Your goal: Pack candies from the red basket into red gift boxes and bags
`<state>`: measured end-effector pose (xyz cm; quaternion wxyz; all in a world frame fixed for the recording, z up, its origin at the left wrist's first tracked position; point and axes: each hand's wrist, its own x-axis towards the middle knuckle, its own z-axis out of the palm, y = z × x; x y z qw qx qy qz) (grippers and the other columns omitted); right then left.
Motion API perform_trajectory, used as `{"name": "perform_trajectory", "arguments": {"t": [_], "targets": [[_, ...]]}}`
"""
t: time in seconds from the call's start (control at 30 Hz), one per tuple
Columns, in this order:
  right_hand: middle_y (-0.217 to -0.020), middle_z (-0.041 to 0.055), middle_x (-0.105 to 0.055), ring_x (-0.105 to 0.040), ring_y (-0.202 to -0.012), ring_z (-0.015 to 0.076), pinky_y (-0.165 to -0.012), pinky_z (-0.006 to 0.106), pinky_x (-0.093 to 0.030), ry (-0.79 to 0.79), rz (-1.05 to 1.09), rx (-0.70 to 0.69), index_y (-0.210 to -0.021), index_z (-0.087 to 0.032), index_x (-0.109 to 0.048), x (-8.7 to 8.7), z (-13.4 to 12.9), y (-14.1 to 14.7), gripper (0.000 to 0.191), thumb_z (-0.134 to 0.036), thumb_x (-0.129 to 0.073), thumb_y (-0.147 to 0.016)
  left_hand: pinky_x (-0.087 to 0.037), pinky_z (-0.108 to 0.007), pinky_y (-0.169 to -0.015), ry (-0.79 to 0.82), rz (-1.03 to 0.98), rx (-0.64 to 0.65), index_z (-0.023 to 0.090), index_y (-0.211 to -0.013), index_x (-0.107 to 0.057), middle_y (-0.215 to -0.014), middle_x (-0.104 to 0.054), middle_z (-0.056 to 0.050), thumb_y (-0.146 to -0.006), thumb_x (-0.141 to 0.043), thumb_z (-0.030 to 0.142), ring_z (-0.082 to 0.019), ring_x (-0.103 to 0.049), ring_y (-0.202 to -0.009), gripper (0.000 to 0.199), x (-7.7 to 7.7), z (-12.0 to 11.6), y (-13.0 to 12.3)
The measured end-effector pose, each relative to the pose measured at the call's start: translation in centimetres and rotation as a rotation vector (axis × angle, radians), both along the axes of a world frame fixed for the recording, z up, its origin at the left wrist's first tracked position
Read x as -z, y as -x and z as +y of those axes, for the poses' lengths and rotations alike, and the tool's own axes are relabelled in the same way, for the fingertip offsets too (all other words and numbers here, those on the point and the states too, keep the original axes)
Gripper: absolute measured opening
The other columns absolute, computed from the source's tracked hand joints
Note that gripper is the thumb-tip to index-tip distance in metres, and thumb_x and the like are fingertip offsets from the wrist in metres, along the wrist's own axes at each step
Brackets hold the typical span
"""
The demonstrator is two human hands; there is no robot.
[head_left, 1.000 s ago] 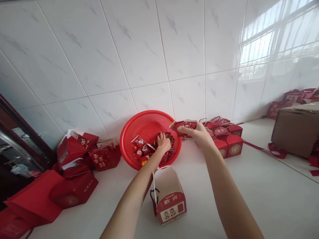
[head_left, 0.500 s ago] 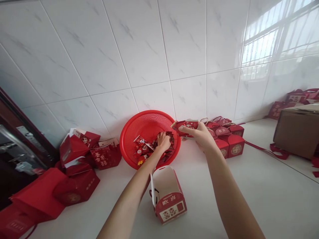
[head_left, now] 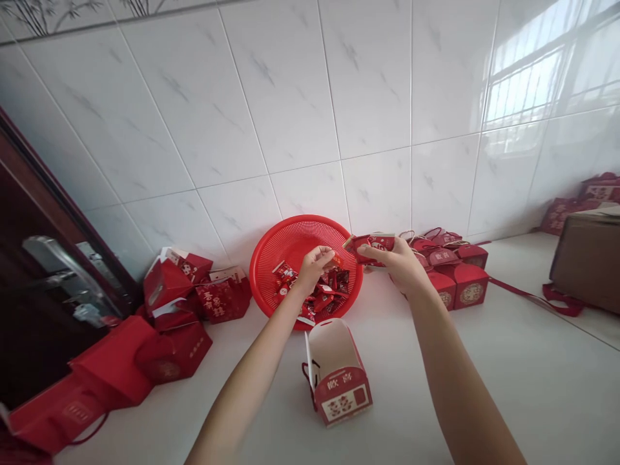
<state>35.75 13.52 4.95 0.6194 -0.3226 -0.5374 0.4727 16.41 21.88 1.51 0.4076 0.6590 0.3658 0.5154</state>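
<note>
My left hand (head_left: 314, 268) is raised over the red plastic basket (head_left: 264, 245), its fingers pinched on a small red candy packet (head_left: 335, 260). Wrapped candies (head_left: 329, 290) lie heaped in the basket's lower part. To the right of the rim, my right hand (head_left: 398, 261) is closed around several red candy packets (head_left: 371, 247); how many cannot be told. In front of the basket, between my forearms, stands an open red and white gift box (head_left: 339, 374) with a dark cord at its left side. Its visible inside is bare white card.
Red gift boxes (head_left: 169, 349) crowd the left side by a dark door with a metal handle (head_left: 48, 252). Closed red boxes (head_left: 469, 285) with cords stand at right. A red ribbon (head_left: 526, 297) trails toward a cardboard box (head_left: 586, 258). A tiled wall rises behind.
My left hand has lifted from the candies in the basket with a red packet in its fingers. My right hand keeps its packets beside the rim. The view has shifted slightly left.
</note>
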Motion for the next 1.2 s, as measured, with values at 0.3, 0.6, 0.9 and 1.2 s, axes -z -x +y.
{"name": "perform_trajectory", "arguments": {"t": [0.3, 0.6, 0.9, 1.2], "targets": [[-0.076, 0.0032, -0.067, -0.063, -0.073, 0.0169, -0.063, 0.029, -0.054, -0.007, -0.148, -0.271, -0.083, -0.016, -0.072, -0.5, -1.1, 0.8, 0.031, -0.04, -0.083, -0.066, -0.053, -0.028, -0.075, 0.115, -0.291, 0.021, 0.016, -0.086, -0.077, -0.079, -0.073, -0.003, -0.056, -0.091, 0.047, -0.015, -0.066, -0.075, 0.045, -1.2, -7.1, 1.1], [-0.072, 0.0028, -0.065, -0.057, -0.064, 0.0142, -0.061, 0.029, -0.052, -0.07, -0.248, -0.325, -0.083, -0.015, -0.074, -1.4, -2.8, 1.4, 0.027, -0.037, -0.081, -0.071, -0.054, -0.024, -0.065, 0.092, -0.224, -0.065, 0.016, -0.081, -0.076, -0.072, -0.072, -0.001, -0.057, -0.091, 0.041, -0.012, -0.064, -0.066, 0.039, -1.5, -11.0, 2.9], [-0.072, 0.0024, -0.064, -0.057, -0.064, 0.0147, -0.061, 0.029, -0.051, -0.133, -0.364, -0.292, -0.084, -0.017, -0.072, -1.9, -3.9, 1.1, 0.02, -0.035, -0.078, -0.078, -0.058, -0.037, -0.083, 0.007, 0.335, 0.033, 0.018, -0.087, -0.078, -0.092, -0.079, -0.008, -0.071, -0.081, 0.035, -0.025, -0.072, -0.089, 0.023, -1.5, -12.6, 4.4], [-0.082, 0.0044, -0.07, -0.062, -0.071, 0.0162, -0.064, 0.028, -0.052, -0.158, -0.422, -0.456, -0.091, -0.015, -0.073, -1.9, -3.9, 2.2, 0.025, -0.036, -0.079, -0.078, -0.059, -0.035, -0.087, -0.106, 0.115, -0.013, 0.018, -0.115, -0.072, -0.105, -0.077, -0.009, -0.078, -0.077, 0.036, -0.024, -0.072, -0.097, 0.041, -2.6, -13.8, 4.7]]}}
